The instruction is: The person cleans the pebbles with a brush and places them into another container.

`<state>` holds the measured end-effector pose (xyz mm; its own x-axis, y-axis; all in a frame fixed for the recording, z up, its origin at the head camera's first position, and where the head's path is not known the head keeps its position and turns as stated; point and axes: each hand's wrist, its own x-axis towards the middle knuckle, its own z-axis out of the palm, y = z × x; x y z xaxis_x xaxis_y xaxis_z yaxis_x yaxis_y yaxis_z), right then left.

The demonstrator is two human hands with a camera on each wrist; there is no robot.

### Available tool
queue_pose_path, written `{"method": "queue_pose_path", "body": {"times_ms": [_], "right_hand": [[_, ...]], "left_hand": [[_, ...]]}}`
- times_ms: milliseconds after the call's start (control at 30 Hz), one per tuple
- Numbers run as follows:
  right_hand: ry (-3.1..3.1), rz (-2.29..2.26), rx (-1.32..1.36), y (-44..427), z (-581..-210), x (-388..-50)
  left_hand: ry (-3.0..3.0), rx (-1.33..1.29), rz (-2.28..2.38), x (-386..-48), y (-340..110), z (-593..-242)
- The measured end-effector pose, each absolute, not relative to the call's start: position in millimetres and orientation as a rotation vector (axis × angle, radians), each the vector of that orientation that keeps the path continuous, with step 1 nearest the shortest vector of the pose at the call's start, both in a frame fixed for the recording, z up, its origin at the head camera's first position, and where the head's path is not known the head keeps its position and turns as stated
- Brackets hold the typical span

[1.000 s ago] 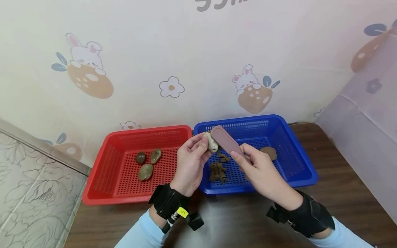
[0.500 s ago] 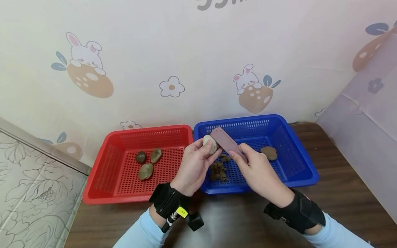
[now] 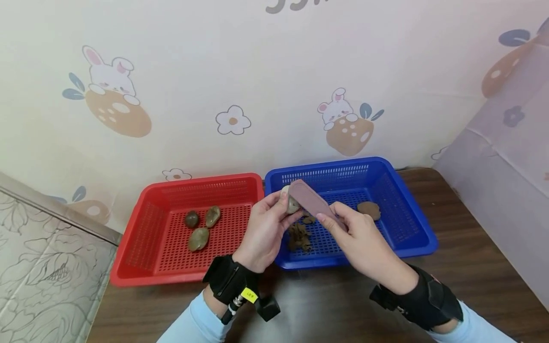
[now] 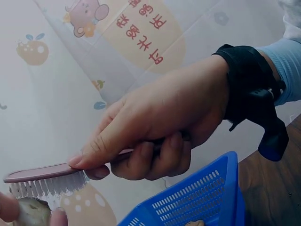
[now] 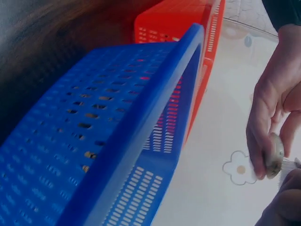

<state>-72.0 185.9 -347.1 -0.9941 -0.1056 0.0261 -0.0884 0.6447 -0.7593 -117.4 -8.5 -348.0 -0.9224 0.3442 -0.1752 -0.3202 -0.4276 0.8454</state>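
My left hand [image 3: 268,228] pinches a pale, muddy stone [image 3: 293,206] between thumb and fingers, above the left part of the blue basket [image 3: 422,228]. My right hand [image 3: 364,238] grips the handle of a mauve brush [image 3: 310,197]. In the left wrist view the white bristles [image 4: 56,184] face down against the top of the stone [image 4: 34,212]. The brush head hides part of the stone in the head view. Below the hands, crumbled brown mud [image 3: 299,236] lies in the blue basket, and a brown, mud-coated stone [image 3: 369,210] sits towards its right side.
A red basket [image 3: 124,247] stands to the left, beside the blue one, with three smooth stones [image 3: 198,239] in it. Both baskets rest on a dark wooden table [image 3: 326,305] against a patterned wall covering [image 3: 274,76].
The stone has been turned between the left fingers, and the brush has shifted slightly over it. Both hands keep their hold. The head view has shifted a little.
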Motion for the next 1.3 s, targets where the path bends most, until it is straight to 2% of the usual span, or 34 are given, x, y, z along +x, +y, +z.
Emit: {"method": "queue_pose_path", "body": {"times_ms": [233,467,633,967,1167,1300], "right_hand": [[2.887,-1.284,-0.137,191,-344,-77],[2.805,-1.321,-0.261,188,-344,-74],[2.898,-1.276,-0.191,192,-344,-80],[2.783,-1.376,-0.317,182,-346,-76],[2.938,-1.194,-0.188,192,-352,-84],[2.878,-1.315,-0.188,195,-349,-81]], "left_hand": [[1.341,-0.041,2.414,-121,-16,-345],[1.343,-0.107,2.401,-119,-21,-343],[1.332,-0.174,2.406,-119,-24,-346],[1.26,-0.148,2.428,-117,-27,-344],[1.318,-0.137,2.373,-115,-30,-342],[1.328,-0.096,2.349,-114,-30,-340]]}}
